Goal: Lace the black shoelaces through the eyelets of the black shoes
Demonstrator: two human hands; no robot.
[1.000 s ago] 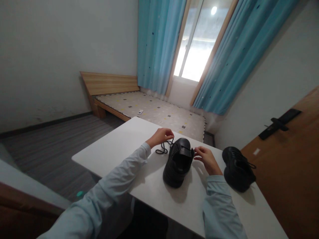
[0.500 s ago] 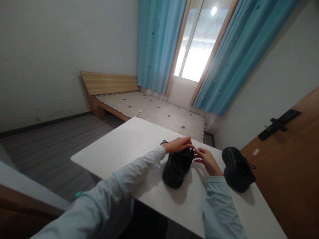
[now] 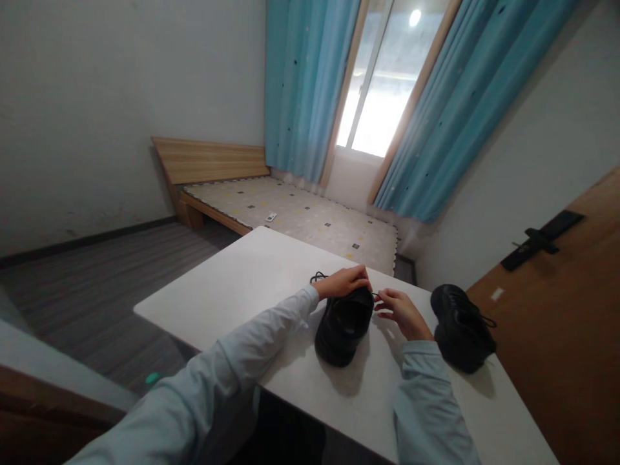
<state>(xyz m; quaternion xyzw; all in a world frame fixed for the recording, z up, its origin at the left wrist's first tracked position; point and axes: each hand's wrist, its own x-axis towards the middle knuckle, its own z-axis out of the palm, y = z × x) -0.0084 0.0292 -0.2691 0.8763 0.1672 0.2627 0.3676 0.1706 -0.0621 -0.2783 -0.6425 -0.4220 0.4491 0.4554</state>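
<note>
One head view — looking forward, down at table.

This is a bedroom in a home. Beyond the hands stands a low wooden bed with a patterned bare mattress, and long blue curtains frame a bright window. To the right of the hands is a brown wooden door with a black handle.

Two black shoes are sitting on one table: one shoe and another shoe. Two hands are working: left hand, right hand.
</note>
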